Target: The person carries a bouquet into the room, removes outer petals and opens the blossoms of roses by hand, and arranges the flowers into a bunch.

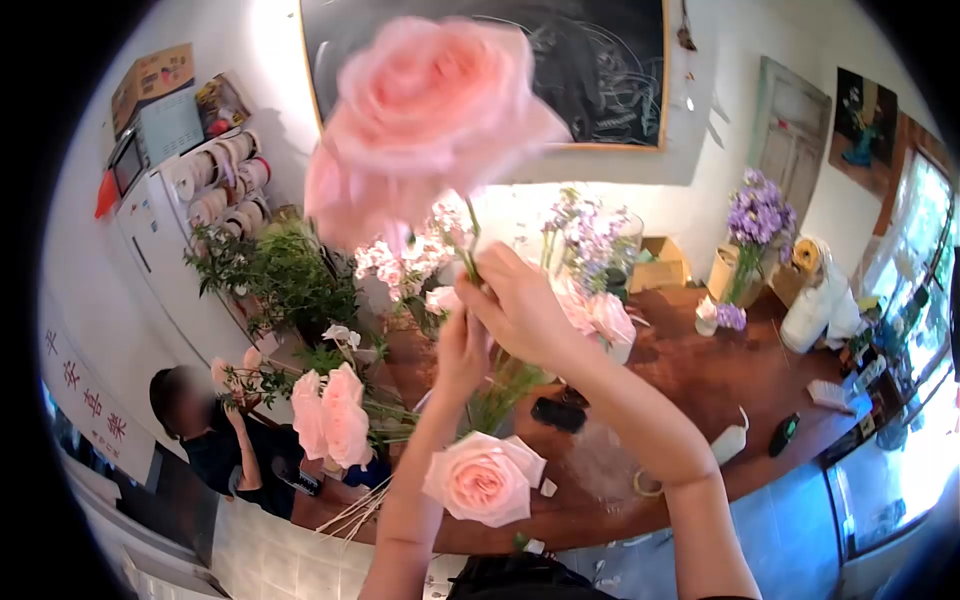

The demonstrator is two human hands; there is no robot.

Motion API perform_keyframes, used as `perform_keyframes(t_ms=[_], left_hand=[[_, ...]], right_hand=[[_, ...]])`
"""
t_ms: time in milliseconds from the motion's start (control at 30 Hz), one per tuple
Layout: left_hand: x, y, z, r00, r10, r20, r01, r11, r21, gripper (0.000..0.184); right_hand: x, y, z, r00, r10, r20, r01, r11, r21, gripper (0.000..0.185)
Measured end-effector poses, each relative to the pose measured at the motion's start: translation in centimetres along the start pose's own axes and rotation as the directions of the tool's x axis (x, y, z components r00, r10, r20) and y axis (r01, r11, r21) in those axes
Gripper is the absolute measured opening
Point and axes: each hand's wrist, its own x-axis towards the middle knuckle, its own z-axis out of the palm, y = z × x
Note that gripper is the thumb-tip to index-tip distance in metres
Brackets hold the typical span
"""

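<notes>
A large pink rose [440, 100] is raised close to the camera, its bloom slightly blurred. My right hand [512, 300] is closed round its green stem just below the bloom. Directly beneath, my left hand [464, 350] is closed at the same stem, its fingers partly hidden by the right hand. Another open pink rose [485, 480] shows low between my forearms, near the table's front edge. Left of my arms, several pink roses [332, 415] lean over the table with their stems pointing toward me.
The wooden table [690, 390] carries a dark object [558, 414], a white spray bottle [730, 437] and a vase of purple flowers [760, 220]. Leafy greenery [285, 275] stands at the left. A person [225, 440] beside the table's left end holds flowers.
</notes>
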Motion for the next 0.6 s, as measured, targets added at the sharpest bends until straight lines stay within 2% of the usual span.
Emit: perform_keyframes(t_ms=[33,67,100,133,167,200,233,267,300,333,367,400,433,500,600], left_hand=[[0.7,0.7,0.4,0.993,0.103,0.05,-0.106,0.992,0.075,0.028],[0.8,3.4,1.4,0.997,-0.031,0.075,0.031,1.0,0.003,0.025],[1.5,4.1,1.3,0.984,-0.066,0.164,0.061,0.997,0.037,0.022],[2.0,5.7,1.8,0.965,-0.151,0.213,0.142,0.988,0.056,0.019],[2.8,6.3,2.0,0.959,-0.047,0.278,0.007,0.99,0.142,0.026],[3.1,7.6,1.7,0.971,0.026,0.236,-0.127,0.896,0.425,0.037],[3.1,9.5,2.1,0.943,0.144,0.3,-0.225,0.94,0.256,0.046],[3.6,10.6,1.2,0.947,0.155,0.282,-0.242,0.921,0.307,0.044],[3.2,12.1,1.0,0.967,0.199,0.158,-0.232,0.947,0.222,0.04],[2.9,12.4,-0.2,0.95,0.285,0.13,-0.31,0.915,0.257,0.039],[1.7,12.8,-0.6,0.936,0.34,0.088,-0.348,0.933,0.091,0.039],[0.5,12.9,-1.1,0.923,0.383,0.047,-0.382,0.924,-0.019,0.035],[-1.2,13.1,-2.0,0.912,0.41,0.019,-0.405,0.907,-0.113,0.032],[-4.7,13.7,-4.2,0.89,0.455,-0.018,-0.442,0.855,-0.271,0.025],[-10.0,14.9,-7.9,0.858,0.512,0.037,-0.411,0.727,-0.55,0.016]], right_hand=[[0.0,0.1,-0.5,0.999,0.027,-0.028,-0.028,0.999,-0.019,0.019],[0.5,0.3,-1.3,0.999,0.002,-0.041,-0.003,1.0,-0.027,0.022],[1.1,-0.3,-2.7,0.995,0.088,-0.047,-0.091,0.994,-0.067,0.025],[1.8,-1.1,-4.6,0.986,0.152,-0.069,-0.159,0.981,-0.112,0.019],[2.7,-0.6,-6.4,0.979,0.15,-0.136,-0.152,0.988,-0.005,0.019],[3.8,-0.4,-8.7,0.963,0.234,-0.133,-0.228,0.972,0.057,0.018],[4.4,0.1,-11.6,0.97,0.076,-0.233,-0.092,0.994,-0.058,0.02],[4.0,0.2,-13.5,0.958,0.142,-0.248,-0.151,0.988,-0.017,0.017],[3.7,0.0,-15.5,0.942,0.204,-0.266,-0.205,0.978,0.022,0.015],[4.1,-1.0,-19.0,0.919,0.288,-0.271,-0.258,0.956,0.141,0.018],[4.2,-1.7,-22.6,0.903,0.298,-0.308,-0.278,0.954,0.109,0.022],[3.7,-3.8,-25.1,0.887,0.252,-0.386,-0.28,0.96,-0.016,0.025],[3.1,-2.7,-28.6,0.877,0.258,-0.406,-0.285,0.958,-0.007,0.026],[1.3,-2.2,-33.9,0.888,0.287,-0.36,-0.348,0.93,-0.116,0.025],[-3.7,1.8,-41.0,0.855,0.327,-0.402,-0.438,0.871,-0.222,0.024]])
